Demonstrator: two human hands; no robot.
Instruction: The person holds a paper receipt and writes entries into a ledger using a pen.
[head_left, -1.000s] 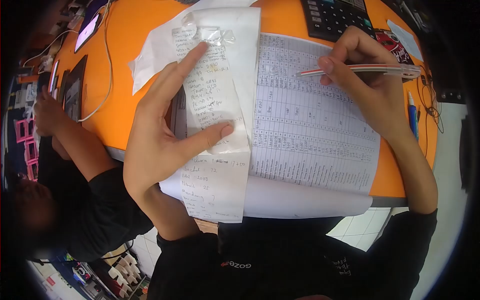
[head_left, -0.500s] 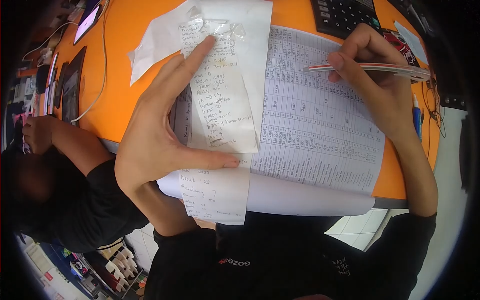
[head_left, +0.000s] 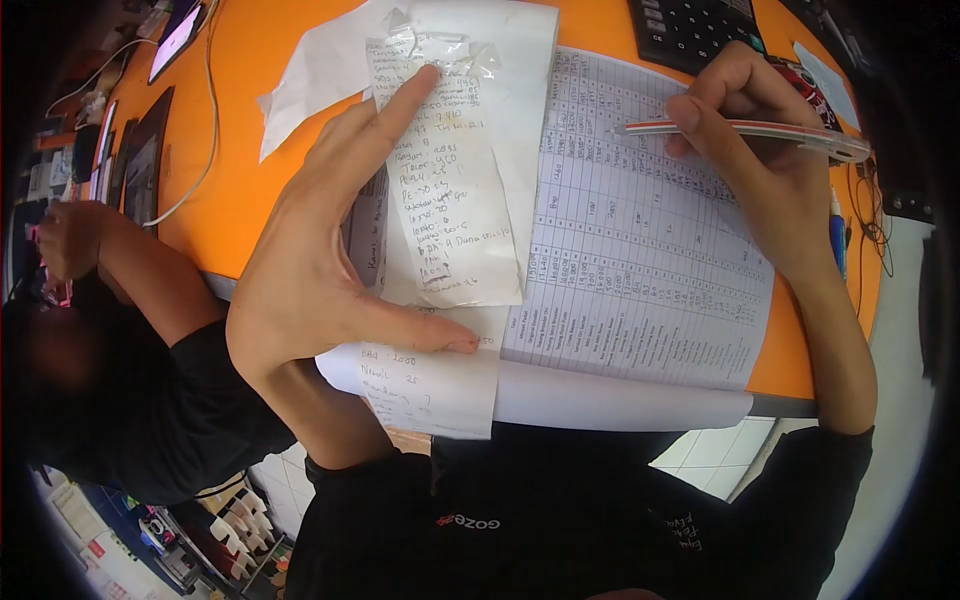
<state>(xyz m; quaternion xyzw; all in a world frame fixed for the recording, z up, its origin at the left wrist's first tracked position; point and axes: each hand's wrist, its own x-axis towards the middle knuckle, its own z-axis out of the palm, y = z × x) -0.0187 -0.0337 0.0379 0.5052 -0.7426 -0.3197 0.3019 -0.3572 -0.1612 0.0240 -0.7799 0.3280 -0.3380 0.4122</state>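
My left hand (head_left: 310,250) lies spread over a handwritten paper strip (head_left: 455,220), its index fingertip near the taped top and its thumb on the lower part. Clear tape (head_left: 475,60) covers the strip's upper end. In my right hand (head_left: 750,150) is a clear pen with a red and white stripe (head_left: 760,130), pinched between thumb and fingers. The pen's tip points left over a printed table sheet (head_left: 640,230) with handwritten figures. That sheet's near edge curls into a roll (head_left: 620,400).
A black calculator (head_left: 695,30) sits at the top of the orange table (head_left: 240,110). Blue pens (head_left: 837,235) and dark cables lie at the right. Another person's hand (head_left: 75,235) is at the left, near a phone (head_left: 175,42) and a tablet (head_left: 148,160).
My left thumb has moved down the strip, and the papers have shifted slightly right in view. My right hand has shifted slightly right with the pen. The other person's hand has moved.
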